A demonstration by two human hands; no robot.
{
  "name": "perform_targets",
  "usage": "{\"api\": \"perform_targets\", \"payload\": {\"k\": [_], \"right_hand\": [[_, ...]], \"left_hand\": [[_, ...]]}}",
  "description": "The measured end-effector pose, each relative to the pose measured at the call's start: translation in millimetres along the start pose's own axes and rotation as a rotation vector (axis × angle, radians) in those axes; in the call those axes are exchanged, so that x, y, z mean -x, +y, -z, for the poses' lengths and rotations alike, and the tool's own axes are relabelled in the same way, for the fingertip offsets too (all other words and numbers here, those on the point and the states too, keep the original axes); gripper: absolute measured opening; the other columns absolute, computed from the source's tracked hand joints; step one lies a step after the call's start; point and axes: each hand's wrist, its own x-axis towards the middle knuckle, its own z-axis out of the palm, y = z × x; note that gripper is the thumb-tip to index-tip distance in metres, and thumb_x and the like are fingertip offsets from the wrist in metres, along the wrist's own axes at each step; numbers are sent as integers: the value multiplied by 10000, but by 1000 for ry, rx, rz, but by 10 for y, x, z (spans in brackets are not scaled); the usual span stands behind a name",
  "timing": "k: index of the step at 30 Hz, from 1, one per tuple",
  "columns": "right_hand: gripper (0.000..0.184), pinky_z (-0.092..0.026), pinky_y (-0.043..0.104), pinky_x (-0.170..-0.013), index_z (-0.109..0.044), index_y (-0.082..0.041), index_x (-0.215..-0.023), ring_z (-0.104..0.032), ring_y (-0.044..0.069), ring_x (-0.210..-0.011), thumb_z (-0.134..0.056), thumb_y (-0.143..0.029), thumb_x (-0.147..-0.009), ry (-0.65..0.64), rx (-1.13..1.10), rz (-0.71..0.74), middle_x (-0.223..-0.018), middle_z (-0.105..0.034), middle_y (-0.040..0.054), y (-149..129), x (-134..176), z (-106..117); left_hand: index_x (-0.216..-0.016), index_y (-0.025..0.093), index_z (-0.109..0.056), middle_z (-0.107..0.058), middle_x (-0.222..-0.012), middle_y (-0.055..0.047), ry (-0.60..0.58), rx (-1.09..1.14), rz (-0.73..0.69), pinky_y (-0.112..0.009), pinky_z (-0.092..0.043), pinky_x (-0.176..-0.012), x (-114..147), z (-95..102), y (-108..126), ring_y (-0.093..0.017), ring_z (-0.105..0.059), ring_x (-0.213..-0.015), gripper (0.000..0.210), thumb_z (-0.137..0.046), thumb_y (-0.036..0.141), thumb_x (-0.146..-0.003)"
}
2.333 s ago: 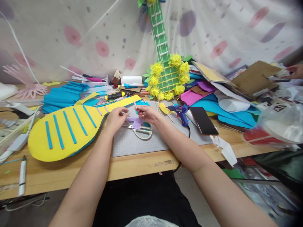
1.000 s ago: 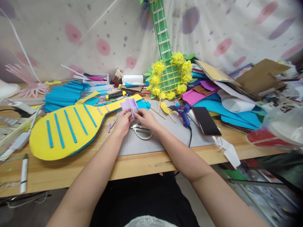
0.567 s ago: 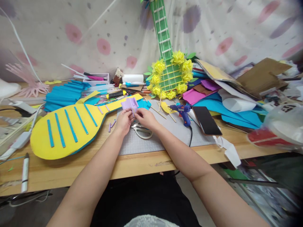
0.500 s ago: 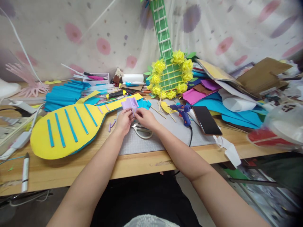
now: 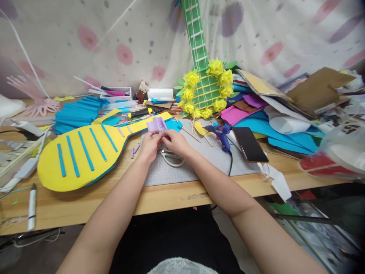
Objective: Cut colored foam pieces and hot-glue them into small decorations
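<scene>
My left hand (image 5: 151,145) and my right hand (image 5: 174,141) meet over the cutting mat, fingertips pinched together. Between them is a small purple paper strip, now almost wholly covered by the fingers. Just beyond lies a creased sheet of purple paper (image 5: 156,124). White-handled scissors (image 5: 173,160) rest on the mat beneath my hands, blades partly hidden. To the left is a yellow guitar-shaped cutout (image 5: 82,158) with blue strips on its body and two purple ones on its neck. Short purple pieces (image 5: 135,150) lie between it and my left hand.
A blue glue gun (image 5: 221,135) and a phone (image 5: 250,144) lie right of my hands. Thin wooden sticks (image 5: 191,135) are scattered on the grey mat (image 5: 188,177). Behind stands a green guitar model (image 5: 203,89) with yellow flowers. A marker (image 5: 32,207) lies at the front left.
My fingertips have drawn closer together over the purple strip, which showed between them before. My right hand has shifted slightly left. The things on the table stay in place.
</scene>
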Motion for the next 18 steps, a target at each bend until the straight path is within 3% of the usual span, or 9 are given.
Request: {"api": "perform_targets", "payload": {"k": [13, 18], "right_hand": [[158, -373, 274, -672, -563, -175, -744, -506, 152, -736, -445, -245, -824, 10, -5, -10, -773, -586, 43, 5, -3, -13], [141, -405, 270, -650, -475, -188, -748, -488, 122, -675, -574, -287, -730, 134, -251, -64, -726, -525, -9, 41, -14, 4]], "left_hand": [[-754, 130, -545, -613, -597, 20, -51, -40, -44, -178, -409, -517, -36, 32, -53, -70, -546, -498, 242, -709, 156, -578], [-732, 139, -553, -605, -601, 23, -12, 10, -49, -222, -452, -608, -58, 26, -52, -87, -565, -542, 177, -676, 146, -604]]}}
